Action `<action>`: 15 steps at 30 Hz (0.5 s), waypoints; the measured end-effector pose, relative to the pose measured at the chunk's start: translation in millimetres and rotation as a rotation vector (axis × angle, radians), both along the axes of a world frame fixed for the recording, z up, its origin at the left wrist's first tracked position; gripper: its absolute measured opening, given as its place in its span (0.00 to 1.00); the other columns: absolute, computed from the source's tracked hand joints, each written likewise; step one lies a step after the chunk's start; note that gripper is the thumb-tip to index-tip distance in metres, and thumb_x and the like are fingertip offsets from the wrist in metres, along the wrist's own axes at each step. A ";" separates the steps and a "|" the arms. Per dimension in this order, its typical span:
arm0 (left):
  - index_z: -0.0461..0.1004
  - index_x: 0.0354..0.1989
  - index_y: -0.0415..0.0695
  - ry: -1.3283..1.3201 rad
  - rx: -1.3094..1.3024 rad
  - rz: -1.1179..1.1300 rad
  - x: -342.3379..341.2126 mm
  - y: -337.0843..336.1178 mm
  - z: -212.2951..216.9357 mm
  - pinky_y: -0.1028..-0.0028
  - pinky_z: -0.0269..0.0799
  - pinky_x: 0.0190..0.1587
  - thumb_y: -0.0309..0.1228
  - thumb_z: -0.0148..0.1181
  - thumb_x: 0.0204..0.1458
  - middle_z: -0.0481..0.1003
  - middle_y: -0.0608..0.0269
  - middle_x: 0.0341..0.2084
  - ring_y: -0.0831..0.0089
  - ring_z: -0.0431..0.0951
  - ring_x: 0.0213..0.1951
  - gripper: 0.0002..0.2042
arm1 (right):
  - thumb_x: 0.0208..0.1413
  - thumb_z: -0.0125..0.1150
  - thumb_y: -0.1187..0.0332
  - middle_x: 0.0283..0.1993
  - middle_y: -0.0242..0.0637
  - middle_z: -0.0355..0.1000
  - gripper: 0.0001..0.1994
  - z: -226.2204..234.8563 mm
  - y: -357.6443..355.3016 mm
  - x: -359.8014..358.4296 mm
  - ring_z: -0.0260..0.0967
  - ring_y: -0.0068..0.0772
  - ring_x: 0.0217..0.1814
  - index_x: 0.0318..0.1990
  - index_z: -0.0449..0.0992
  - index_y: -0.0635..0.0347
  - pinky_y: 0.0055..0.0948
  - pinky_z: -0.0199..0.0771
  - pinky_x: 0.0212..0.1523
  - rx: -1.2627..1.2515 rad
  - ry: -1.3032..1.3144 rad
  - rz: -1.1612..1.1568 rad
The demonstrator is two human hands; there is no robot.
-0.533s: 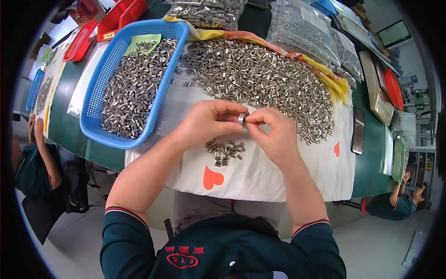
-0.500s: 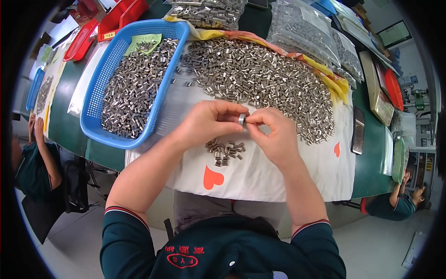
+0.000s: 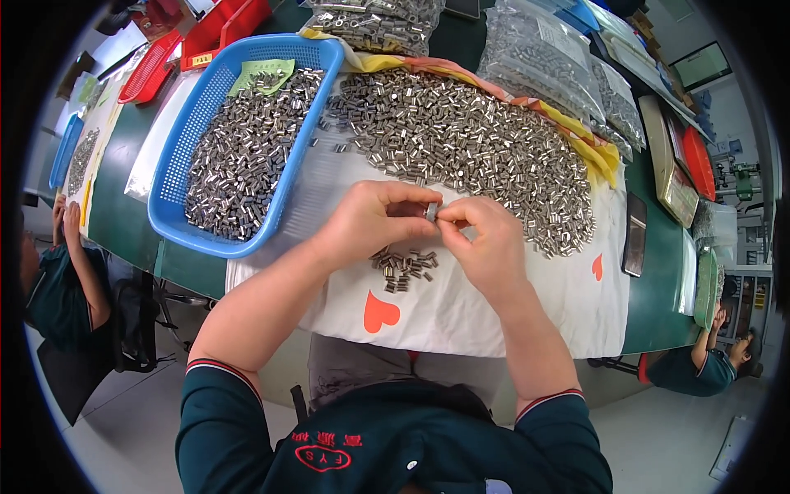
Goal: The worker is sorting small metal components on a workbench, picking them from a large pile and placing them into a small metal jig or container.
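Observation:
Over the white cloth, my left hand [image 3: 372,216] pinches a small, thick metal ring [image 3: 430,212] between thumb and fingers. From the other side my right hand [image 3: 485,239] reaches the ring, its thumb and forefinger closed at the ring's edge; whatever lies between those fingertips is hidden. A small heap of short metal sleeves [image 3: 405,267] sits just below my hands. Beyond them spreads a large pile of similar sleeves [image 3: 469,132]. To the left, a blue perforated basket [image 3: 271,239] holds many more, with a green paper slip [image 3: 262,74] among them.
A yellow and orange cloth strip [image 3: 605,156] borders the pile. Clear bags of metal parts [image 3: 539,58] stand behind it. At the right lies a dark phone [image 3: 634,235] on the green table [image 3: 662,305]. Red bins [image 3: 152,70] stand far left. Co-workers sit at both sides.
Both hands stay together at the ring, with only a slight shift of the fingers. The whole view has moved a little; the piles and basket look unchanged.

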State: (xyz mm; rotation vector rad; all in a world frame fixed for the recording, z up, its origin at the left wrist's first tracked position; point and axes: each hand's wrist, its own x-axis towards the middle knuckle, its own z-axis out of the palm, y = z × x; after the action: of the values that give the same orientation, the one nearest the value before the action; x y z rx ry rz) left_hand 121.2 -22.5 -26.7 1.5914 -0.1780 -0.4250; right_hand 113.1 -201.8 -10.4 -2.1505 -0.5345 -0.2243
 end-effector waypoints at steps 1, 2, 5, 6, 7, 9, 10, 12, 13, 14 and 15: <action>0.73 0.45 0.37 0.026 -0.048 0.002 0.6 2.3 -2.7 0.82 0.71 0.36 0.20 0.64 0.43 0.75 0.68 0.30 0.84 0.73 0.33 0.17 | 0.39 0.60 0.77 0.25 0.36 0.70 0.05 -0.2 1.4 -0.5 0.68 0.39 0.29 0.25 0.72 0.61 0.32 0.67 0.31 0.001 -0.002 0.005; 0.73 0.45 0.37 0.052 -0.097 0.004 0.7 4.1 -3.8 0.82 0.71 0.36 0.20 0.64 0.43 0.75 0.67 0.30 0.84 0.73 0.33 0.17 | 0.39 0.60 0.77 0.25 0.36 0.70 0.04 -0.9 2.6 -1.0 0.68 0.39 0.29 0.26 0.72 0.61 0.32 0.67 0.31 0.002 0.002 0.003; 0.73 0.45 0.37 0.008 0.029 -0.004 -0.5 1.9 -3.5 0.82 0.71 0.36 0.19 0.63 0.44 0.75 0.67 0.30 0.84 0.73 0.33 0.17 | 0.40 0.59 0.76 0.25 0.37 0.70 0.04 -4.0 -0.9 0.2 0.68 0.39 0.30 0.26 0.72 0.61 0.32 0.67 0.31 -0.038 -0.006 0.029; 0.73 0.45 0.37 0.009 0.028 -0.006 0.2 1.8 -3.2 0.82 0.71 0.36 0.19 0.63 0.44 0.75 0.67 0.30 0.84 0.73 0.33 0.17 | 0.41 0.59 0.76 0.26 0.37 0.70 0.03 -4.8 -2.6 0.9 0.68 0.38 0.30 0.26 0.72 0.61 0.32 0.67 0.31 -0.079 -0.018 0.059; 0.73 0.46 0.37 0.011 0.017 -0.026 0.5 1.8 -1.7 0.82 0.71 0.36 0.19 0.63 0.44 0.74 0.67 0.30 0.84 0.73 0.33 0.18 | 0.41 0.59 0.76 0.26 0.37 0.70 0.03 -3.1 -3.2 0.6 0.68 0.38 0.30 0.26 0.72 0.61 0.32 0.67 0.31 -0.079 -0.016 0.058; 0.72 0.46 0.36 0.015 0.005 -0.047 1.9 3.7 -1.8 0.82 0.71 0.36 0.19 0.62 0.44 0.74 0.67 0.30 0.84 0.73 0.33 0.18 | 0.41 0.59 0.76 0.26 0.37 0.70 0.03 1.5 -3.5 -0.2 0.68 0.38 0.30 0.26 0.72 0.62 0.32 0.67 0.32 -0.082 0.033 0.065; 0.72 0.46 0.36 0.038 -0.038 -0.065 4.0 7.2 -3.1 0.82 0.71 0.36 0.19 0.62 0.44 0.74 0.67 0.30 0.84 0.73 0.33 0.18 | 0.41 0.59 0.76 0.26 0.37 0.70 0.03 1.4 -2.8 -0.1 0.68 0.38 0.30 0.26 0.72 0.62 0.32 0.67 0.32 -0.080 0.032 0.065; 0.72 0.47 0.36 0.059 -0.079 -0.083 5.0 8.1 -2.6 0.82 0.71 0.36 0.18 0.62 0.44 0.74 0.67 0.30 0.83 0.73 0.33 0.18 | 0.42 0.59 0.76 0.26 0.37 0.70 0.03 1.3 -1.3 -0.2 0.68 0.39 0.30 0.26 0.72 0.61 0.32 0.67 0.32 0.067 0.082 0.043; 0.72 0.47 0.36 0.058 -0.125 -0.055 4.0 6.5 -1.9 0.82 0.71 0.36 0.18 0.62 0.44 0.74 0.67 0.30 0.83 0.73 0.33 0.18 | 0.42 0.59 0.76 0.26 0.37 0.70 0.03 0.9 -0.5 0.2 0.68 0.39 0.30 0.26 0.72 0.61 0.32 0.67 0.32 0.069 0.080 0.041; 0.72 0.47 0.36 0.058 -0.171 -0.028 3.0 5.0 -1.3 0.82 0.71 0.37 0.18 0.61 0.44 0.74 0.67 0.30 0.83 0.73 0.33 0.18 | 0.42 0.59 0.76 0.27 0.36 0.70 0.03 0.4 0.2 0.6 0.68 0.38 0.30 0.27 0.72 0.61 0.32 0.67 0.32 0.052 -0.020 0.043; 0.72 0.47 0.36 0.057 -0.168 -0.030 1.9 3.8 -0.3 0.82 0.71 0.37 0.18 0.61 0.44 0.74 0.67 0.30 0.83 0.73 0.33 0.18 | 0.43 0.59 0.76 0.27 0.36 0.71 0.03 -0.3 0.3 1.2 0.68 0.38 0.30 0.27 0.73 0.61 0.32 0.67 0.32 0.034 -0.119 0.045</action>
State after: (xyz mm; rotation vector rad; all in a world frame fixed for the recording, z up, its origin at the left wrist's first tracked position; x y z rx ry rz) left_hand 123.1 -18.7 -27.0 1.4120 -0.1894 -0.4656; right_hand 114.3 -201.5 -10.7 -2.0993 -0.6420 -0.3364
